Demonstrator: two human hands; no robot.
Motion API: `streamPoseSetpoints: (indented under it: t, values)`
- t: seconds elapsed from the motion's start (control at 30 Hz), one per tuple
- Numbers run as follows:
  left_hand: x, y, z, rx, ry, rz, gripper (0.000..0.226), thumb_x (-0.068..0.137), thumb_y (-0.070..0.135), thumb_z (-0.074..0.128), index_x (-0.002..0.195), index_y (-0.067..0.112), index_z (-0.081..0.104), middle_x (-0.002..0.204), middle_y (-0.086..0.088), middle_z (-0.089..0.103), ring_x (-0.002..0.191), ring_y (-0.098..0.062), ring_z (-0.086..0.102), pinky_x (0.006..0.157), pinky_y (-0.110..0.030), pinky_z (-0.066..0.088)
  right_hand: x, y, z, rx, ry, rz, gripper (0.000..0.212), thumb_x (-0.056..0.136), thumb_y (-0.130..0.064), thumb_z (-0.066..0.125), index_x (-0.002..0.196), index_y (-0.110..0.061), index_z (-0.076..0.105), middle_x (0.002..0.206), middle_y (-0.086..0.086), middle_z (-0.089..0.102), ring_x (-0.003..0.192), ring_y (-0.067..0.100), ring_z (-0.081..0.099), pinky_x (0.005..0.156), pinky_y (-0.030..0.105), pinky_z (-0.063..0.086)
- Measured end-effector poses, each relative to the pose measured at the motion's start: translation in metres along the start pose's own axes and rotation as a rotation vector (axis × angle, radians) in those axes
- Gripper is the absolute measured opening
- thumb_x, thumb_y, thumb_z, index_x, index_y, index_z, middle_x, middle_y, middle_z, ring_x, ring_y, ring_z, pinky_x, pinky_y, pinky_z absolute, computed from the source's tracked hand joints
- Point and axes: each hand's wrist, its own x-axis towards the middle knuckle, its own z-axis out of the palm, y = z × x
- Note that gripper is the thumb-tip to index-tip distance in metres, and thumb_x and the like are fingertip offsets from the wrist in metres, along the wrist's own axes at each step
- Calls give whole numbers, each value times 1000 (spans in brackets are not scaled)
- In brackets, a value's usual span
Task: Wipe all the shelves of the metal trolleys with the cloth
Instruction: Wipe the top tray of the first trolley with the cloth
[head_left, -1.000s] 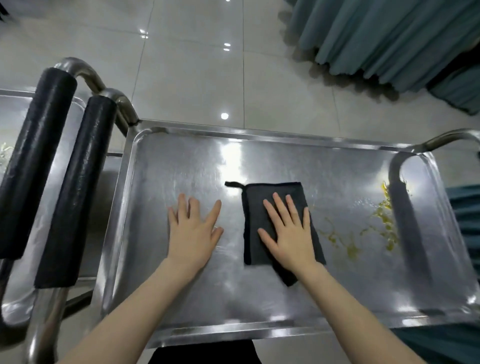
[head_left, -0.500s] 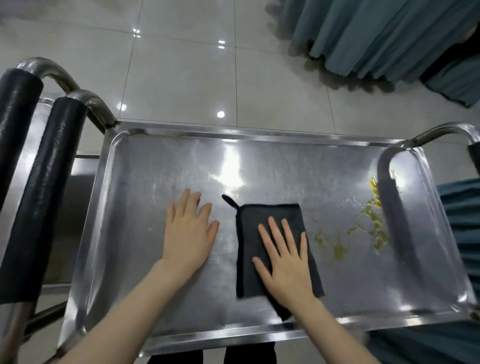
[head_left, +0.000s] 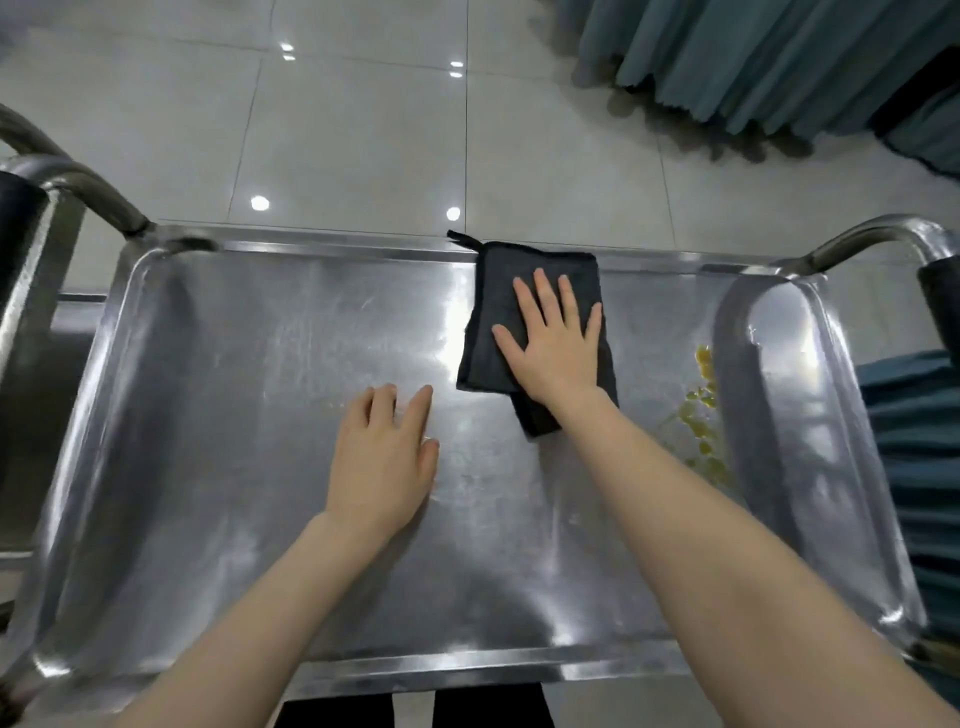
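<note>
Folded dark-grey cloth (head_left: 488, 332) w/ a small loop at its far-left corner lies flat on the top shelf (head_left: 234, 415) of the shiny steel trolley, right of centre, against the far rim; the loop pokes over that rim. The right hand (head_left: 556, 348) presses on it palm down, fingers straight & slightly spread. The left hand (head_left: 387, 457) rests flat on bare metal nearer the person, just left of the cloth, apart from it, fingers relaxed. Yellow-green smears (head_left: 701, 410) mark the shelf right of the cloth, beside the right forearm. A curved steel handle (head_left: 872, 239) rises at the right end. Beyond: glossy pale floor tiles (head_left: 363, 130), teal curtain (head_left: 753, 62).
</note>
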Motion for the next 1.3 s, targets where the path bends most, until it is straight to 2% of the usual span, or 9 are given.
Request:
streamPoseSetpoints:
  t: [0.1, 0.2, 0.4, 0.5, 0.67, 0.83, 0.97, 1.17, 1.3]
  values:
    - [2, 11, 4, -93, 15, -1, 49, 86, 14, 64, 133, 4, 51, 128, -27, 50, 115, -46, 48, 97, -50, 42, -15, 3, 1, 11, 21, -37, 66, 97, -61, 22, 156, -33, 7, 164, -6, 0, 150, 20, -7, 117, 59, -2]
    - [6, 25, 8, -131, -4, 72, 49, 95, 14, 52, 142, 8, 42, 149, -18, 38, 138, -39, 32, 111, -48, 32, -79, 18, 13, -1, 60, -130, 67, 97, -60, 25, 156, -32, 8, 164, -5, 2, 151, 20, -4, 118, 58, 2]
    - [12, 51, 17, -119, -76, 196, 48, 100, 27, 42, 147, 17, 36, 156, -7, 29, 146, -29, 20, 118, -42, 19, -236, 69, 47, -28, 17, -221, 67, 96, -61, 30, 155, -31, 17, 164, -5, 9, 151, 24, 9, 113, 62, 16]
    - [7, 59, 26, -37, -113, 184, 47, 101, 30, 41, 146, 17, 38, 157, -10, 26, 146, -32, 20, 115, -47, 23, -218, 78, 41, -19, -1, -240, 68, 95, -62, 32, 155, -33, 17, 164, -6, 10, 151, 23, 9, 113, 62, 17]
    - [9, 65, 30, -22, -52, 149, 48, 90, 20, 62, 136, 8, 52, 144, -18, 47, 132, -41, 43, 102, -53, 41, -86, 81, 12, -35, 63, -81, 69, 95, -64, 26, 155, -35, 10, 164, -8, 3, 151, 19, -2, 118, 58, 4]
    - [8, 69, 34, -1, 16, 133, 45, 88, 18, 64, 130, 6, 56, 139, -20, 50, 128, -44, 46, 99, -52, 43, 7, 85, -10, 15, 9, 22, 67, 96, -63, 21, 155, -34, 6, 164, -7, -1, 150, 20, -7, 117, 59, -4]
    - [12, 88, 30, -67, 22, 41, 46, 93, 25, 49, 136, 9, 51, 140, -18, 49, 132, -44, 40, 106, -53, 36, -48, 96, -5, 1, 48, -86, 67, 97, -60, 22, 156, -33, 6, 164, -6, 0, 150, 20, -7, 118, 57, -2]
    - [24, 133, 41, -64, -60, 184, 46, 100, 27, 42, 146, 20, 38, 154, -6, 33, 145, -28, 22, 117, -40, 21, -213, 146, 31, -18, 53, -228, 69, 96, -59, 33, 156, -31, 14, 164, -5, 7, 151, 23, 6, 114, 61, 16]
    - [20, 155, 52, -31, -123, 142, 47, 102, 28, 34, 149, 22, 31, 157, -2, 26, 147, -27, 16, 115, -45, 22, -217, 166, 26, -4, 18, -268, 70, 94, -60, 38, 155, -33, 17, 164, -6, 9, 151, 22, 8, 115, 60, 16]
